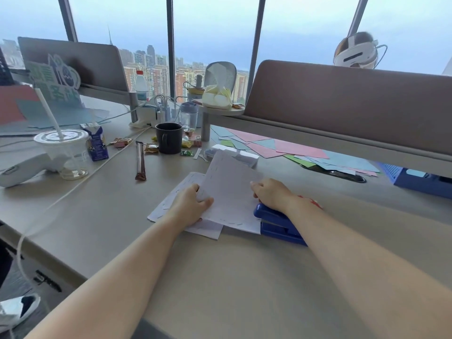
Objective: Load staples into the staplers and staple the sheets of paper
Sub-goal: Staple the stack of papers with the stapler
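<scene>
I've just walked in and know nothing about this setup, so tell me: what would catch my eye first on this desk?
Nearest the camera, two bare hands work a white sheet of paper: the left hand holds its edge while the right hand presses on a blue stapler at the sheet's right side. Behind them a dark mug stands mid-desk, and pink, blue and green coloured papers fan out to the right under the divider.

**One head-worn view, looking down and forward**

The single wide-angle camera sits above the near edge of the worktop point(244, 277), close over it, facing forward and downward. Beyond the worktop's far side stand windows point(215, 33).
</scene>
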`<state>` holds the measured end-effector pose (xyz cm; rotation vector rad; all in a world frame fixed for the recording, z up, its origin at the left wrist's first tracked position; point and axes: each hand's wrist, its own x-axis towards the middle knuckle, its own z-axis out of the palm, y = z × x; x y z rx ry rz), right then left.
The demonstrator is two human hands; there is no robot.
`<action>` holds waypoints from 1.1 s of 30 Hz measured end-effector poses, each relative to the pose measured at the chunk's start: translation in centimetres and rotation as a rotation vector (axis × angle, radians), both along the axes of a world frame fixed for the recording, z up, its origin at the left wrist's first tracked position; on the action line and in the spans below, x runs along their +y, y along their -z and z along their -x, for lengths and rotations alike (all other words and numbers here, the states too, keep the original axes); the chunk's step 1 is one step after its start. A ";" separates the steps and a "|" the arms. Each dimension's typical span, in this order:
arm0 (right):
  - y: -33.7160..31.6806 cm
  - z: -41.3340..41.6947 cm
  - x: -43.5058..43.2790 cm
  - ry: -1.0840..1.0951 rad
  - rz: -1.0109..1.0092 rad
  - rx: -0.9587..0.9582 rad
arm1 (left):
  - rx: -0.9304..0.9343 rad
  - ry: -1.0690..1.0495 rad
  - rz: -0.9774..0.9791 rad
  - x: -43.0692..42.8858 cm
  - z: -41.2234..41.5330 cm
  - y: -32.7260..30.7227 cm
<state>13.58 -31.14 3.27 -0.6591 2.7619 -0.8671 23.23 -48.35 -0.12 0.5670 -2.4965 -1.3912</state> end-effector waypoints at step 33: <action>0.6 -0.4 -1.6 0.086 -0.336 -0.009 | 0.024 -0.061 0.262 -0.1 0.2 -0.1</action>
